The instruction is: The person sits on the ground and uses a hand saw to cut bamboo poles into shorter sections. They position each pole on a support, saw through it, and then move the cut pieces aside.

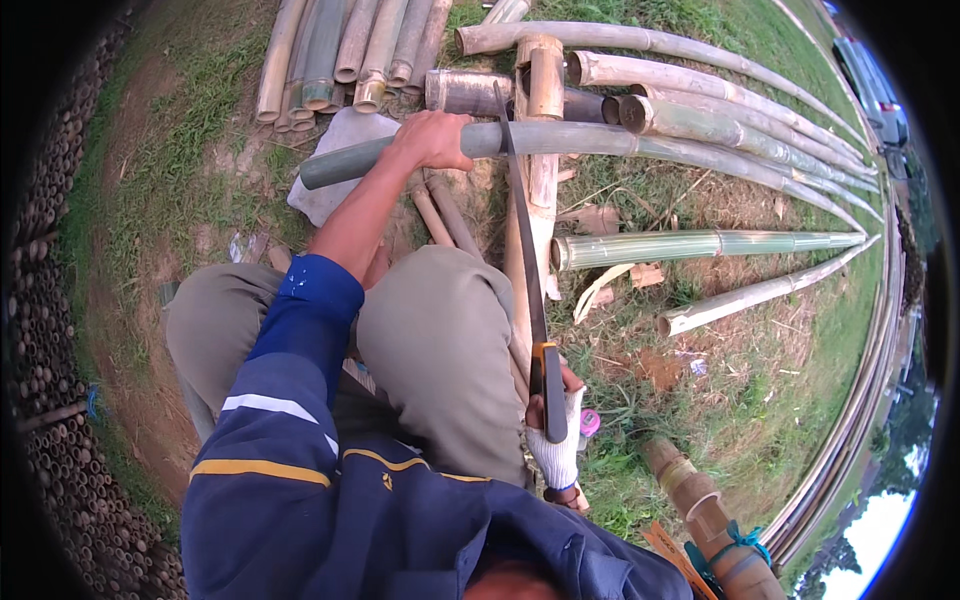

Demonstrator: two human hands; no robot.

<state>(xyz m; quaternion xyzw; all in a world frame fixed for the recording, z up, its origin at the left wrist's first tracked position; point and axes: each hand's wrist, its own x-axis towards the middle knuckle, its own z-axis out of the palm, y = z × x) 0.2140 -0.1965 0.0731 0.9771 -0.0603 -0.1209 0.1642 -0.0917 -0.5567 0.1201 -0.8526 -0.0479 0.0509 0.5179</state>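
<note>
My bare left hand [434,141] is wrapped over a long grey-green bamboo pole [582,138], whose cut end points left. That pole lies across an upright-looking bamboo support [541,185]. In my right hand [560,432], which wears a white knit glove, is the black and orange handle of a handsaw [530,250]. The saw's long blade runs away from me and crosses the pole just right of my left hand. Whether its teeth have entered the bamboo, I cannot tell.
Several bamboo poles [690,243] fan out to the right. Short cut lengths [383,50] lie at the far left, near a flat stone [345,140]. A pink tape measure [590,422] sits by my glove. Stacked bamboo [70,430] lines the left edge.
</note>
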